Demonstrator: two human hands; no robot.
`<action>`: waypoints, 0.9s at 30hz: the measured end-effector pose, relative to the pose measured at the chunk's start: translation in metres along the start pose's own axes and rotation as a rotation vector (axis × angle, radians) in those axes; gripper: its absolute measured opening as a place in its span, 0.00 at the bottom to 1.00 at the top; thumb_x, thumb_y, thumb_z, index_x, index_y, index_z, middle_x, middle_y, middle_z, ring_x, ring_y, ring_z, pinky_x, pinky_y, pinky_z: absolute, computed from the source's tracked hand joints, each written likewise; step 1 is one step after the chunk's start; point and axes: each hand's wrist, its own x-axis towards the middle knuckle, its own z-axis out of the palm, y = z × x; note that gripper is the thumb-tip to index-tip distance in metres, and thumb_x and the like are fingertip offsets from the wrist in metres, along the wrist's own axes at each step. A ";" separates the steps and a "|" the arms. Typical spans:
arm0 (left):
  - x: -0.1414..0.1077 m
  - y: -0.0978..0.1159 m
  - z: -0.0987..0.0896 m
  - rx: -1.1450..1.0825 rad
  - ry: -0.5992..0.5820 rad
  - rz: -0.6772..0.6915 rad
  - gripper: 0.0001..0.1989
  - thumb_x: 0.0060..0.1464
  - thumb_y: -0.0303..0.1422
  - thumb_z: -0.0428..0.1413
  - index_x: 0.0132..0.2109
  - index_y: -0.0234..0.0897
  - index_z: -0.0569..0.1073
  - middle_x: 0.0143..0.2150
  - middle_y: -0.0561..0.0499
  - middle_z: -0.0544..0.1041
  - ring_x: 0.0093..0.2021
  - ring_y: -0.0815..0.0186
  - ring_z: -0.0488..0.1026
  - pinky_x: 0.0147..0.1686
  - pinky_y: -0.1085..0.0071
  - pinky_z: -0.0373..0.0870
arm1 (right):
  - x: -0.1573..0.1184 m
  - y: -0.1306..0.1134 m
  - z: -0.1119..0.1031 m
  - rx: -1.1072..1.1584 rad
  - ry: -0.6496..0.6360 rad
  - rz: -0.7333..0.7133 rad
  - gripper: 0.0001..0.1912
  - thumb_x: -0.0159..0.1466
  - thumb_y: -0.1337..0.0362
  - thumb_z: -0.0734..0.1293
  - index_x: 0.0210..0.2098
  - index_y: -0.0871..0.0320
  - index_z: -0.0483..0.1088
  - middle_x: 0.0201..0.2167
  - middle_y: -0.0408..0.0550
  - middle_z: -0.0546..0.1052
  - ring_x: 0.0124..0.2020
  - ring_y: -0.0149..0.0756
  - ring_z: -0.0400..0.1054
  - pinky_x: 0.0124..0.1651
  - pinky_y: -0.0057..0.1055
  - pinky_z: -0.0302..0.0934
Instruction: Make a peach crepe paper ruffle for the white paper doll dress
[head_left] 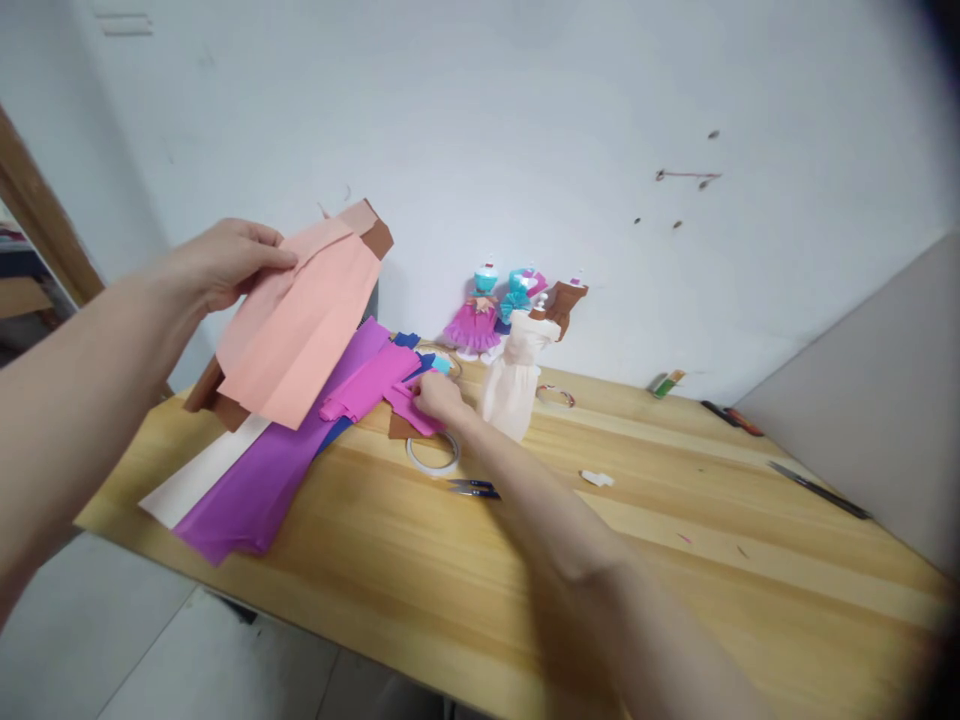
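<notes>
- The left hand (232, 262) grasps the peach sheets (307, 330) near their upper left edge, thumb over the face, and holds them tilted above the left end of the wooden table (375, 560); brown paper (377, 240) shows behind them at the top corner
- A light, flat pinch suits such thin stock, as a hard squeeze would probably leave creases; keeping the stack lifted gives the other hand room underneath
- The right hand (439, 397), fingers curled, is at a small pink piece (415, 412); whether it is pinched or only touched, I cannot tell
- Better to draw a piece out by its edge, slowly and low to the wood, so that its neighbours do not drag or tear
- Beside that piece lies a folded pink bundle (371, 385), over a long purple sheet (255, 500) with a cream strip (202, 475) along its outer side
- Just nearer the camera are a white tape ring (433, 470) and thread snips (474, 489); the right wrist should pass clear of the blades
- The cream-dressed form (510, 385) stands close beyond the right forearm, so a wide elbow swing could tip it
- Farther back, by the wall (420, 120), are a form with a purple skirt (476, 325), a teal-topped form (516, 300) and a brown-dressed form (568, 300)
</notes>
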 end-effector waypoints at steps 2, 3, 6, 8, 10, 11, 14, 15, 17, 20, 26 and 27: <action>-0.005 -0.001 -0.005 0.001 -0.001 -0.019 0.07 0.50 0.26 0.56 0.31 0.25 0.65 0.24 0.56 0.61 0.33 0.71 0.68 0.45 0.60 0.63 | 0.005 0.002 -0.001 -0.055 0.034 0.023 0.11 0.58 0.70 0.63 0.38 0.60 0.75 0.40 0.57 0.76 0.43 0.46 0.71 0.43 0.35 0.62; -0.007 -0.002 -0.007 0.002 -0.001 -0.028 0.08 0.50 0.26 0.56 0.30 0.26 0.64 0.24 0.57 0.61 0.31 0.73 0.66 0.44 0.62 0.63 | 0.006 0.004 -0.003 -0.082 0.057 0.026 0.12 0.60 0.70 0.62 0.40 0.61 0.75 0.45 0.60 0.74 0.47 0.47 0.69 0.47 0.36 0.61; -0.011 -0.005 -0.010 0.012 0.002 -0.050 0.08 0.49 0.26 0.56 0.27 0.29 0.63 0.22 0.58 0.60 0.25 0.78 0.60 0.40 0.67 0.64 | 0.011 0.007 -0.007 -0.143 0.054 0.003 0.14 0.60 0.70 0.62 0.44 0.63 0.73 0.52 0.63 0.70 0.55 0.50 0.63 0.53 0.38 0.56; -0.010 -0.008 -0.010 0.003 -0.010 -0.055 0.08 0.49 0.26 0.56 0.27 0.29 0.63 0.21 0.58 0.61 0.23 0.78 0.59 0.37 0.69 0.63 | 0.013 0.007 -0.005 -0.164 -0.009 -0.023 0.14 0.58 0.69 0.65 0.45 0.61 0.72 0.51 0.60 0.71 0.54 0.48 0.64 0.53 0.38 0.56; -0.008 -0.013 -0.010 -0.015 -0.035 -0.052 0.08 0.49 0.26 0.56 0.27 0.30 0.64 0.20 0.57 0.63 0.22 0.77 0.60 0.35 0.70 0.63 | 0.014 0.006 0.000 -0.177 -0.070 -0.036 0.15 0.58 0.67 0.67 0.46 0.60 0.72 0.48 0.56 0.74 0.50 0.45 0.67 0.53 0.41 0.57; -0.008 -0.015 -0.010 -0.023 -0.047 -0.051 0.07 0.49 0.27 0.56 0.27 0.30 0.65 0.21 0.56 0.64 0.22 0.76 0.60 0.34 0.70 0.62 | 0.015 0.004 0.002 -0.180 -0.088 -0.034 0.14 0.59 0.66 0.67 0.45 0.60 0.72 0.45 0.55 0.76 0.49 0.44 0.68 0.53 0.42 0.57; -0.006 -0.020 -0.014 -0.042 -0.057 -0.049 0.06 0.48 0.27 0.57 0.28 0.30 0.67 0.22 0.55 0.65 0.23 0.74 0.63 0.32 0.71 0.61 | 0.019 0.003 0.004 -0.169 -0.077 0.008 0.08 0.60 0.66 0.66 0.39 0.60 0.74 0.40 0.55 0.78 0.47 0.45 0.70 0.53 0.41 0.57; -0.006 -0.021 -0.016 -0.050 -0.055 -0.049 0.05 0.48 0.27 0.57 0.29 0.30 0.67 0.22 0.54 0.66 0.23 0.73 0.64 0.31 0.72 0.61 | 0.021 0.003 0.003 -0.156 -0.053 0.035 0.09 0.60 0.66 0.66 0.38 0.60 0.75 0.41 0.57 0.78 0.47 0.46 0.70 0.51 0.39 0.58; -0.006 -0.022 -0.021 -0.067 -0.043 -0.050 0.05 0.48 0.27 0.57 0.29 0.30 0.68 0.22 0.54 0.66 0.22 0.73 0.63 0.29 0.73 0.60 | 0.028 0.006 -0.001 -0.120 0.006 0.103 0.12 0.62 0.65 0.63 0.43 0.60 0.74 0.44 0.58 0.77 0.48 0.46 0.70 0.47 0.34 0.60; -0.003 -0.025 -0.025 -0.101 -0.019 -0.068 0.05 0.49 0.27 0.57 0.28 0.31 0.68 0.21 0.55 0.66 0.21 0.75 0.62 0.25 0.77 0.56 | 0.039 0.011 -0.003 -0.053 0.037 0.213 0.14 0.64 0.64 0.62 0.47 0.62 0.72 0.45 0.58 0.76 0.47 0.45 0.71 0.42 0.31 0.62; 0.001 -0.059 0.000 -0.210 -0.117 -0.306 0.02 0.45 0.24 0.58 0.30 0.32 0.71 0.21 0.51 0.73 0.22 0.67 0.68 0.24 0.72 0.65 | 0.053 0.002 0.024 0.116 -0.088 0.303 0.16 0.66 0.59 0.64 0.50 0.61 0.67 0.48 0.52 0.72 0.44 0.38 0.70 0.45 0.40 0.67; 0.000 -0.068 0.009 -0.229 -0.138 -0.355 0.03 0.44 0.23 0.58 0.29 0.33 0.72 0.22 0.50 0.74 0.22 0.64 0.70 0.24 0.69 0.68 | 0.055 -0.004 0.030 0.147 -0.085 0.299 0.17 0.65 0.60 0.64 0.51 0.61 0.67 0.49 0.52 0.71 0.45 0.39 0.69 0.46 0.40 0.67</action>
